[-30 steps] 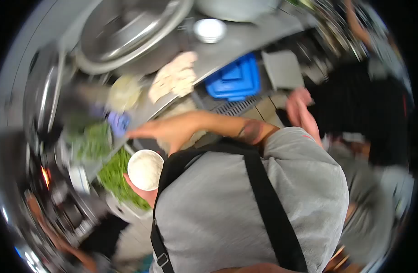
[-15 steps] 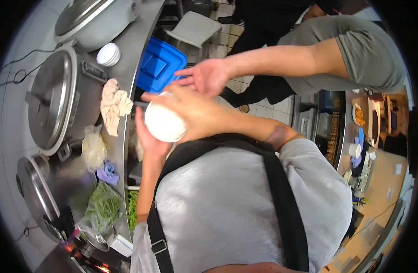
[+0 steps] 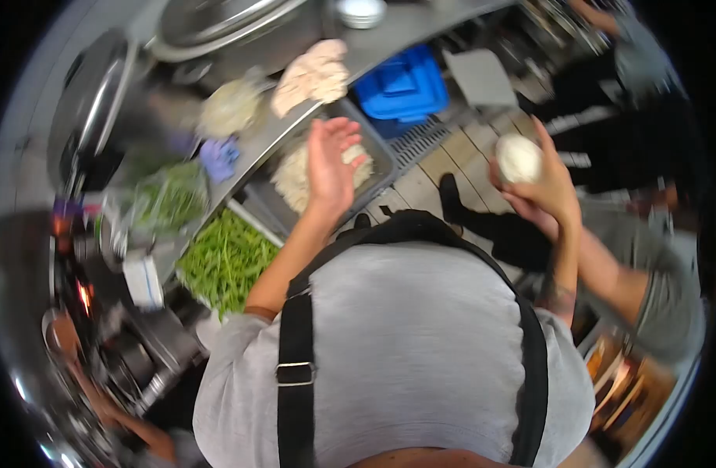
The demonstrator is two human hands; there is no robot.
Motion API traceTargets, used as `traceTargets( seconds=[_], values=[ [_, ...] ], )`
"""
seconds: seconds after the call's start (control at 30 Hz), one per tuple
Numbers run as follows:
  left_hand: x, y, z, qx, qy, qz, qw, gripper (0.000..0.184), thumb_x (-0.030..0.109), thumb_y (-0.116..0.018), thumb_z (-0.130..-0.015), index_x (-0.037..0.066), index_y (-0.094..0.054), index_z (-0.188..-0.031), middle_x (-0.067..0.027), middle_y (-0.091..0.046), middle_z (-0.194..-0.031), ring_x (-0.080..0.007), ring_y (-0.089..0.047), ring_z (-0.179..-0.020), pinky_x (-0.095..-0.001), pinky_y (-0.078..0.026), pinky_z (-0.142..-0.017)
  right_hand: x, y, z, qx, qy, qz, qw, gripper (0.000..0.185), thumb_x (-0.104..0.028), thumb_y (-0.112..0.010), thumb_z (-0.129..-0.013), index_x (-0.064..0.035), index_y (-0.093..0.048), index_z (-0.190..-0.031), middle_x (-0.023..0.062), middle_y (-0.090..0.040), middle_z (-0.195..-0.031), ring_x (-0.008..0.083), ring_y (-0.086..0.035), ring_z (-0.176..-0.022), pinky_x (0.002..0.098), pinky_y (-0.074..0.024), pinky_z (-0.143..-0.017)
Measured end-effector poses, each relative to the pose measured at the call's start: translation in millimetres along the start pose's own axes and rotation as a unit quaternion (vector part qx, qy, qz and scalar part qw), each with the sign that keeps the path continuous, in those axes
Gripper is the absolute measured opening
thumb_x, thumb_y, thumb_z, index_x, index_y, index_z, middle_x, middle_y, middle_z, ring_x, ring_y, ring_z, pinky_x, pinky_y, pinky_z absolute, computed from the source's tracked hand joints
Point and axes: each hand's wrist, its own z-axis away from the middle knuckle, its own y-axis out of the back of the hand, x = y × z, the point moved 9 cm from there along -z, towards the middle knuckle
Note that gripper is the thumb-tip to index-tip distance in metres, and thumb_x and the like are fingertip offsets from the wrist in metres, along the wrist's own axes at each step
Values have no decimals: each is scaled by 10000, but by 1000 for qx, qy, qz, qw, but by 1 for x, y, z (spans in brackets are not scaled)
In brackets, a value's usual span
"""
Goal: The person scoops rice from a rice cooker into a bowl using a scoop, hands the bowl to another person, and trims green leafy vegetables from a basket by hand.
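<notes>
My right hand (image 3: pixel 557 187) is closed around a white bowl (image 3: pixel 519 159) heaped with what looks like rice, out to the right. Just under it, a co-worker's hand (image 3: pixel 527 209) reaches in from the right, close to or touching the bowl; which cannot be made out. My left hand (image 3: pixel 333 168) is held over a grey tub (image 3: pixel 383 152) with its palm up and fingers apart, holding nothing. Pale, grainy food (image 3: pixel 294 175) like rice lies in the tub, partly hidden by that hand.
Green leaves (image 3: pixel 225 261) fill a container beside the tub. On the steel counter (image 3: pixel 401 35) lie a pinkish cloth (image 3: pixel 311 78), bagged food (image 3: pixel 232 109), a purple cloth (image 3: pixel 217 158) and stacked white bowls (image 3: pixel 362 12). A blue bin (image 3: pixel 401 86) and chair (image 3: pixel 483 78) stand beyond. Flames (image 3: pixel 85 298) show at left.
The view has turned. The white bowl was between both my hands; now my right hand alone carries it, toward the co-worker. My left hand has come away, over the tub.
</notes>
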Motion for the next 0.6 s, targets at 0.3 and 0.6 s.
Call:
traceTargets(
  seconds=[0.3, 0.6],
  values=[
    [-38, 106, 78, 180, 15, -40, 983, 382, 477, -400, -895, 127, -522, -988, -47, -561, -1018, -161, -496, -929, -340, -390, -801, 124, 100, 1, 240, -213, 422, 848, 1016, -457, -821, -579, 48, -326, -1309, 254, -508, -1189, 364, -517, -1077, 393, -405, -936],
    [-93, 103, 161, 248, -1, -33, 968, 294, 385, -412, -921, 120, -523, -985, -26, -567, -990, -123, -509, -859, -305, -410, -766, -149, 131, 59, 481, 654, -328, 484, 458, -457, -526, -871, -33, -531, -1044, 109, -538, -1128, 232, -544, -987, 377, -459, -834]
  ],
)
